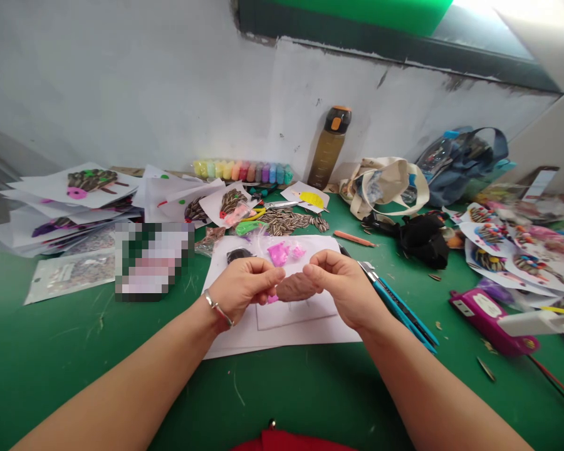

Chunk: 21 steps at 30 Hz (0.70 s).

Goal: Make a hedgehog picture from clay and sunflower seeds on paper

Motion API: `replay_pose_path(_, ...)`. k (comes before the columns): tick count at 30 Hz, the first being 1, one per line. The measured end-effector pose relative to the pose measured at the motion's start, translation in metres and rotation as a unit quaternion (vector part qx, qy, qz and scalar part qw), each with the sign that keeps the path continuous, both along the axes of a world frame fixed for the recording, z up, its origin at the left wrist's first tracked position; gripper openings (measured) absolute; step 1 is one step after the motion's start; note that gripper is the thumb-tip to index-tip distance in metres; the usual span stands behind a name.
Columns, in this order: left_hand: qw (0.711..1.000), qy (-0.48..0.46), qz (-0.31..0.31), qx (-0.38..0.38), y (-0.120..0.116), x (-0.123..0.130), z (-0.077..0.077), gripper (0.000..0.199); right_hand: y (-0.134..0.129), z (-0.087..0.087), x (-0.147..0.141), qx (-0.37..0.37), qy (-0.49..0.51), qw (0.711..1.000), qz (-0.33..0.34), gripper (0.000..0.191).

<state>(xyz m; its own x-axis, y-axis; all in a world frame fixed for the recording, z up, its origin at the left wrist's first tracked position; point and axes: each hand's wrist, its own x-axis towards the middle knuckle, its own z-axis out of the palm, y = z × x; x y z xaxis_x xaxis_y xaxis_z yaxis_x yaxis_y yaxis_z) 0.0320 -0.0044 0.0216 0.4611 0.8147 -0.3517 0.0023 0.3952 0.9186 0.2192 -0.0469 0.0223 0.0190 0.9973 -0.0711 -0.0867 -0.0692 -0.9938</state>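
My left hand [244,288] and my right hand [338,287] meet above a white paper sheet [282,335], their fingertips pinching a flat lump of brown modelling clay [298,287] between them. A tiny pink bit [273,299] shows just under my left fingers. Beyond the hands, pink clay in a clear bag [279,254] and a dark clay lump [239,255] lie on the paper. Right of my right wrist lies a blue utility knife [399,307]. A silver bracelet [217,308] circles my left wrist.
Striped sunflower seeds [286,221] lie scattered behind the paper, beside a row of coloured clay sticks [242,170] and a bottle [329,147]. Seed-decorated paper sheets [70,200] pile up at left, more [512,257] at right, with a tote bag [380,185] and magenta case [491,322].
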Motion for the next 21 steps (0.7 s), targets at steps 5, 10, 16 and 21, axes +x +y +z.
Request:
replay_pose_path(5, 0.999, 0.0, 0.002, -0.032, 0.0, 0.0, -0.001, 0.03, 0.002, -0.008, 0.002, -0.019, -0.002, 1.0, 0.014, 0.017)
replay_pose_path(10, 0.998, -0.016, 0.028, -0.061, 0.0, 0.001, 0.0, 0.035, 0.003, -0.011, 0.003, -0.018, -0.003, 1.0, 0.007, 0.022)
replay_pose_path(16, 1.0, 0.018, 0.015, -0.004, 0.001, 0.001, 0.0, 0.032, 0.002, -0.001, 0.001, 0.001, -0.034, 0.999, 0.003, 0.022)
replay_pose_path(21, 0.999, 0.034, 0.022, 0.033, 0.003, -0.001, -0.001, 0.039, 0.002, -0.001, 0.0, -0.006, -0.023, 1.0, -0.004, 0.019)
